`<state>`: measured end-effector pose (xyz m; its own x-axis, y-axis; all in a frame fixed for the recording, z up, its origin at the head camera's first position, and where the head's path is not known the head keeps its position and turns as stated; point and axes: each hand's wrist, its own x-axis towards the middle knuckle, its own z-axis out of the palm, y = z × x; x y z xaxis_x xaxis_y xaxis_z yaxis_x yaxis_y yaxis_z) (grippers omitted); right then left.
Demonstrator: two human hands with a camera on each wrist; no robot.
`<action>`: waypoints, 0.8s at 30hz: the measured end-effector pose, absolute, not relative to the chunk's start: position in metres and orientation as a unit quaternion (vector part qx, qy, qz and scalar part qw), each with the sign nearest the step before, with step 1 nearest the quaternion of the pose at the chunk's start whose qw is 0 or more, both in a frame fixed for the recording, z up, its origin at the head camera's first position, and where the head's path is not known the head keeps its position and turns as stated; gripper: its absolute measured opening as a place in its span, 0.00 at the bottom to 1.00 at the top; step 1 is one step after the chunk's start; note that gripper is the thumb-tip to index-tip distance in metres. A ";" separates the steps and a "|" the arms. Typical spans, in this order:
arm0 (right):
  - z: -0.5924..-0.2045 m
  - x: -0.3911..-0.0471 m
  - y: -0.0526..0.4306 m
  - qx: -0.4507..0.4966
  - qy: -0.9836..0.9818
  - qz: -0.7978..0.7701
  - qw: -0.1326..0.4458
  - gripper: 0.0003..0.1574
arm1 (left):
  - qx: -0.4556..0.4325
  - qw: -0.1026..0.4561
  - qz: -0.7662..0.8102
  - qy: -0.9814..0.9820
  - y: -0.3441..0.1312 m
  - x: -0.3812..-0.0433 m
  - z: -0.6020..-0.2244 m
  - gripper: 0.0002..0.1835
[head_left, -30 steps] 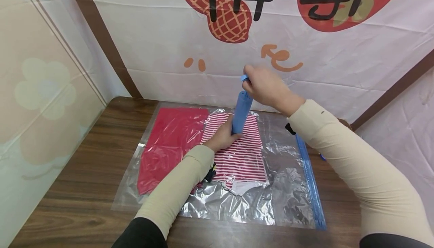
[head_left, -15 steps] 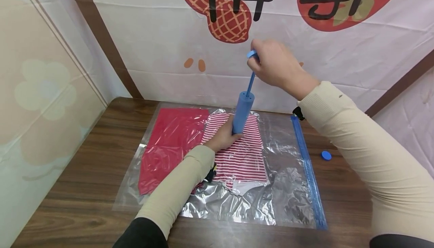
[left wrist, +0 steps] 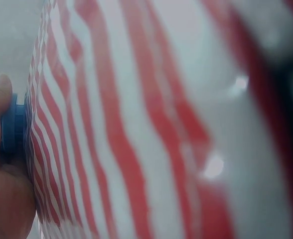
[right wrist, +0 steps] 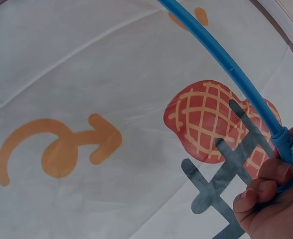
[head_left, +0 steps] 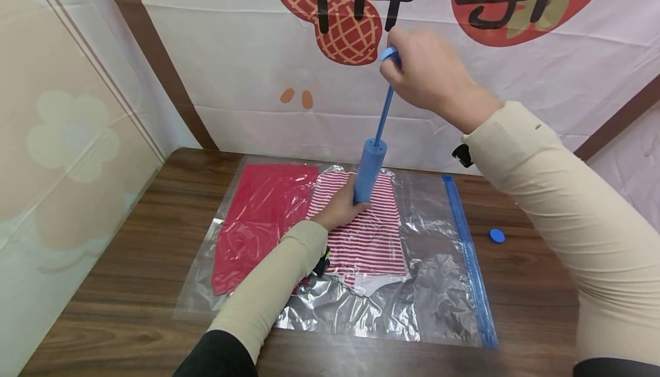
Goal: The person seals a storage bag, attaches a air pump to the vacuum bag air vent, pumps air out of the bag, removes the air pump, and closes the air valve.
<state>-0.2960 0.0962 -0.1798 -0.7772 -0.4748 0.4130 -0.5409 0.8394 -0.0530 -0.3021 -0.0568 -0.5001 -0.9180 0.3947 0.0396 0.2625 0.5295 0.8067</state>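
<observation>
A blue hand pump (head_left: 369,168) stands slightly tilted on a clear plastic storage bag (head_left: 430,239). My left hand (head_left: 340,205) grips the lower end of its barrel, just over the bag; in the left wrist view my thumb lies by a blue collar (left wrist: 9,123) against the striped cloth. Up in front of the wall, my right hand (head_left: 428,73) holds the pump's handle (head_left: 390,54), with the thin rod (head_left: 384,116) drawn far out of the barrel. Inside the bag lie a red folded cloth (head_left: 265,216) and a red-and-white striped cloth (head_left: 366,245).
A blue zip strip (head_left: 469,262) runs along the bag's right edge. Right of it, a round blue cap (head_left: 497,235) lies on the brown wooden table (head_left: 103,308). A printed fabric wall (head_left: 232,67) stands close behind the table.
My right hand has risen and moved somewhat right, pulling the handle up and the rod out of the barrel. The left hand and the bag have stayed in place.
</observation>
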 end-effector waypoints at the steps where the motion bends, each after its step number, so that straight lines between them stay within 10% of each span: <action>1: -0.178 -0.296 0.096 0.272 -0.938 0.083 0.199 0.17 | 0.189 0.073 0.448 0.871 -0.057 -0.302 -0.500 0.40; 24: -0.163 -0.290 0.097 0.258 -0.942 0.064 0.203 0.24 | 0.184 0.080 0.448 0.871 -0.057 -0.300 -0.494 0.40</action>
